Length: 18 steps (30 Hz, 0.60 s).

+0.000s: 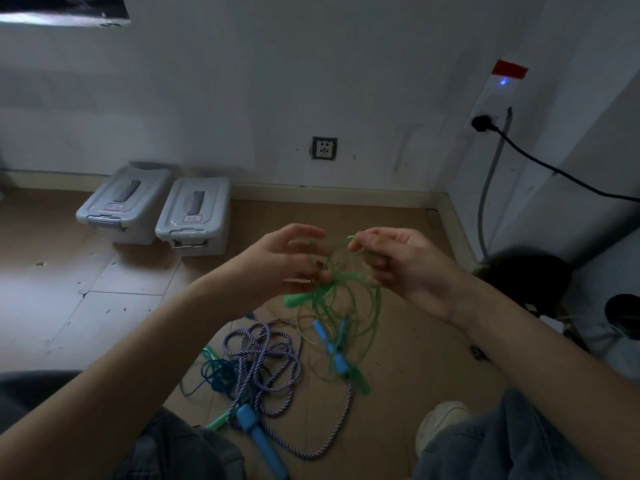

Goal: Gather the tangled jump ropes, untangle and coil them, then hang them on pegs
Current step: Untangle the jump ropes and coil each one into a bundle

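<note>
A translucent green jump rope (349,299) hangs in loose loops between my hands, above the floor. My left hand (287,261) pinches the tangle near a green handle (294,300). My right hand (394,258) pinches a loop of the same rope at its top. The rope's other green handle (360,381) dangles low. On the floor below lies a purple-and-white braided rope (266,362) with a blue handle (259,434). A teal rope (216,374) is tangled at its left, and a thin rope with blue handles (329,344) lies by the green loops.
Two grey lidded plastic boxes (194,216) stand against the white wall at the back left. A wall socket (324,148) is behind my hands. A black cable (554,168) runs from a plug at the right. My knees and a white shoe (440,424) frame the ropes.
</note>
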Tool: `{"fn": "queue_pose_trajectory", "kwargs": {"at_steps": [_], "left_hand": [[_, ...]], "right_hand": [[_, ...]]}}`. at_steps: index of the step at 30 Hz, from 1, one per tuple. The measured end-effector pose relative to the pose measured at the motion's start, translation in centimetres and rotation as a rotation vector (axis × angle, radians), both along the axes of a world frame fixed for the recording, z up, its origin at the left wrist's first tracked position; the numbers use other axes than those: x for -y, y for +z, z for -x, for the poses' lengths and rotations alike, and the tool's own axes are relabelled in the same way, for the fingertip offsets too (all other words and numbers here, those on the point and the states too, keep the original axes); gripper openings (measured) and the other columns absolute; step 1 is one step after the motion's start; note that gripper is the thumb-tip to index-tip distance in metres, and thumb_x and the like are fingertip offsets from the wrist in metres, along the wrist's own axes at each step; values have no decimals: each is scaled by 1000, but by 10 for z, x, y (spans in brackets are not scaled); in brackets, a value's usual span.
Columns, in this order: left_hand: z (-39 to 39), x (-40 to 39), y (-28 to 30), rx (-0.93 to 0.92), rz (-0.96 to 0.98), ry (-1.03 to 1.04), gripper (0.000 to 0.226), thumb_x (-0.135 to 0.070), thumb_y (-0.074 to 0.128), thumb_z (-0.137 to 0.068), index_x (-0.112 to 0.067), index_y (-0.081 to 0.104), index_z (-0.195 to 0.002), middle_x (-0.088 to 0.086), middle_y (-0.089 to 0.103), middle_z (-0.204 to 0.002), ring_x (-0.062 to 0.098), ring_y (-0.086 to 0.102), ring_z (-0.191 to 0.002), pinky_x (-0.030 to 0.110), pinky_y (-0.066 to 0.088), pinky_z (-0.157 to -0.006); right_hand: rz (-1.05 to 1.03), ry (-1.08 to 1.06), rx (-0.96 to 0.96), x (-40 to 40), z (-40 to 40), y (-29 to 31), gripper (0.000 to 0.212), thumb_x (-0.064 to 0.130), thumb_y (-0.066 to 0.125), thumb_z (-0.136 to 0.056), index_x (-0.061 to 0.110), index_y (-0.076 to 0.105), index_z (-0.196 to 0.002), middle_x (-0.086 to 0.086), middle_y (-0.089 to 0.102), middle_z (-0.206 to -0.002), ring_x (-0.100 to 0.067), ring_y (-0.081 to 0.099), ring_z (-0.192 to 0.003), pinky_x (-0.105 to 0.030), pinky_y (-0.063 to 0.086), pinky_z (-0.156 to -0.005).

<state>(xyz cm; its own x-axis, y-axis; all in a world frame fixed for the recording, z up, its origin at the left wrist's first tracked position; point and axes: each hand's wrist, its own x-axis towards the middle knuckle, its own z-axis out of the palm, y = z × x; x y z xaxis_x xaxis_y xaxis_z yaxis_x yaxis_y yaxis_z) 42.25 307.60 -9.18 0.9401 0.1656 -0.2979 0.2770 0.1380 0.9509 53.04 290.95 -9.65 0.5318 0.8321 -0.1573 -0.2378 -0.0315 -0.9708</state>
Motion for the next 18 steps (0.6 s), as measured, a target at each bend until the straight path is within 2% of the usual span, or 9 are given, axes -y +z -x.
{"fn": "queue_pose_trajectory", "kwargs": {"at_steps": [2,4,5,7,11,15,17,18], "left_hand": [[1,4,-11,25,-549,-117,42,12,52,-80,-15,53,-112,-3,60,-111,6,64,-69,18,55,-65],[0,-1,-26,-22,-1028,-213,48,10,51,-80,-17,51,-119,-3,57,-117,7,61,-83,18,52,-74],[0,-5,-33,-84,-1174,-244,51,9,50,-80,-19,50,-123,-3,56,-121,11,59,-95,21,50,-80],[2,-14,-47,-204,-1338,-304,55,6,48,-81,-20,45,-130,-2,52,-129,15,54,-112,26,45,-88],[4,-22,-64,-266,-1404,-351,62,0,55,-83,-22,34,-137,-4,45,-137,19,52,-117,29,48,-87],[2,-29,-64,-216,-1394,-206,66,7,54,-81,-20,33,-138,-2,46,-136,16,54,-111,23,48,-85],[1,-34,-54,-199,-1209,-43,66,11,52,-80,-16,34,-138,6,46,-137,21,53,-113,29,48,-92],[0,-35,-47,-166,-1033,55,67,11,54,-80,-14,35,-139,8,44,-138,22,53,-111,32,47,-93]], "right_hand": [[37,-225,101,-1,-4,-1,18,19,59,-86,17,67,-70,10,43,-47,-1,34,-40,-13,33,-41],[7,-466,129,2,-13,4,24,13,50,-94,14,59,-72,10,45,-47,0,35,-36,-13,31,-38],[-22,-546,125,4,-17,7,24,12,48,-95,13,57,-72,9,43,-46,0,33,-35,-14,29,-37],[-101,-570,93,9,-21,13,24,14,47,-96,12,55,-74,10,36,-44,-3,29,-36,-15,25,-37],[-244,-374,-11,7,-14,18,17,17,52,-89,10,59,-75,9,29,-43,-4,23,-35,-17,20,-36],[-259,-156,31,13,-18,27,23,25,57,-81,11,67,-65,12,29,-39,-3,21,-33,-17,17,-38],[-143,-57,157,22,-26,31,30,32,58,-82,12,66,-61,10,32,-38,-6,23,-35,-20,18,-40],[-17,-3,280,26,-29,31,32,35,58,-84,15,66,-60,8,35,-40,-8,26,-37,-21,19,-41]]}}
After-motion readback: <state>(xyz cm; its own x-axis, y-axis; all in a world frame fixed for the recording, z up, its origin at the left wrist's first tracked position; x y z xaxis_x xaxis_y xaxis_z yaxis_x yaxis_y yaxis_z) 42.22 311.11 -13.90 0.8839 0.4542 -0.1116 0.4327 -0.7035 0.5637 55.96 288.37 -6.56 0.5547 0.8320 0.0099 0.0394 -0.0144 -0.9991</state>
